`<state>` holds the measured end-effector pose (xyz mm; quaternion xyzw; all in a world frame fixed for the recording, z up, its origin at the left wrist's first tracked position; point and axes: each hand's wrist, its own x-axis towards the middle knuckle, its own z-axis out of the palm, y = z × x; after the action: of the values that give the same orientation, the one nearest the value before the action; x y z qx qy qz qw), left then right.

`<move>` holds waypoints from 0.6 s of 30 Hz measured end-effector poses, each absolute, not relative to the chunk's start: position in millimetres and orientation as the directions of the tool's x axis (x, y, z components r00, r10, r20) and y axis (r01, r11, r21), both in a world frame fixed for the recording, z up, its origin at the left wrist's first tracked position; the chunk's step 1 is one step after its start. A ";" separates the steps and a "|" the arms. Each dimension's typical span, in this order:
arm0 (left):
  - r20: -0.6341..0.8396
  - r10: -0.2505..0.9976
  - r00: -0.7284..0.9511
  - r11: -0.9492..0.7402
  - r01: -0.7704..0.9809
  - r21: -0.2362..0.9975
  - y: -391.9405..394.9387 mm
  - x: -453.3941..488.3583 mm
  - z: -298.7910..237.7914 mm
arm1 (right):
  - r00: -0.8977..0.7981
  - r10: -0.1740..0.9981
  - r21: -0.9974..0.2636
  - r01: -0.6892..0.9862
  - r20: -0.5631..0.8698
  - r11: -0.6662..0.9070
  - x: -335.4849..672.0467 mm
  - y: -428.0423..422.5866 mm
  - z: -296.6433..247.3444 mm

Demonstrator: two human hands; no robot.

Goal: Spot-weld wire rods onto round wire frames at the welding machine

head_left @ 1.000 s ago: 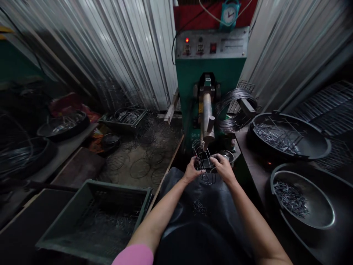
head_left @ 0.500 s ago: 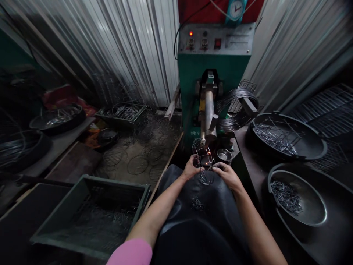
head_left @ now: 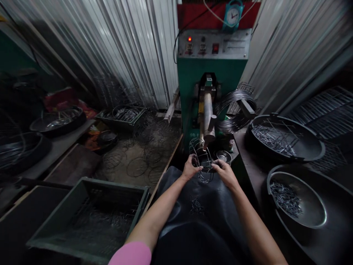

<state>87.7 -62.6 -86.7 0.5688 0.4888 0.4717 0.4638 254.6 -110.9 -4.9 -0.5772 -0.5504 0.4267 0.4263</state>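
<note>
Here I have both hands clamped on the wire cage (head_left: 203, 162): my left hand (head_left: 190, 168) grips its left side, my right hand (head_left: 224, 172) its right. The cage sits just under the welder's arm (head_left: 207, 117), above the near edge of my dark apron (head_left: 204, 213), beside a small metal bowl (head_left: 224, 156).

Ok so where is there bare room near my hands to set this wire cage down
Bare patches: the dark apron on your lap below both hands, apart from a small wire clump, and the dark board left of the wooden edge. Crowded: the right bench with two wire-filled basins, and the green crate.
</note>
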 end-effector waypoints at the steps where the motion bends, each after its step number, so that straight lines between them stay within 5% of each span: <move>1: 0.078 0.994 0.079 -0.087 0.108 0.990 -60.3 88.0 -85.9 | 0.034 0.999 -0.966 0.258 -0.021 -0.029 253.3 -107.5 -4.5; 14: -0.074 0.992 0.101 0.089 -0.155 0.984 -67.4 87.7 -77.7 | -0.029 0.990 -0.966 0.223 -0.142 -0.132 260.8 -126.2 -6.3; 18: -0.226 0.970 0.091 0.241 -0.237 0.941 -67.9 92.0 -68.8 | -0.046 0.989 -0.962 0.245 -0.140 -0.125 262.5 -132.1 -7.3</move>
<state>92.0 -67.9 -68.8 0.3866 0.4740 0.4794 0.6293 262.5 -132.1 -7.3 -0.5734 -0.5380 0.4832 0.3850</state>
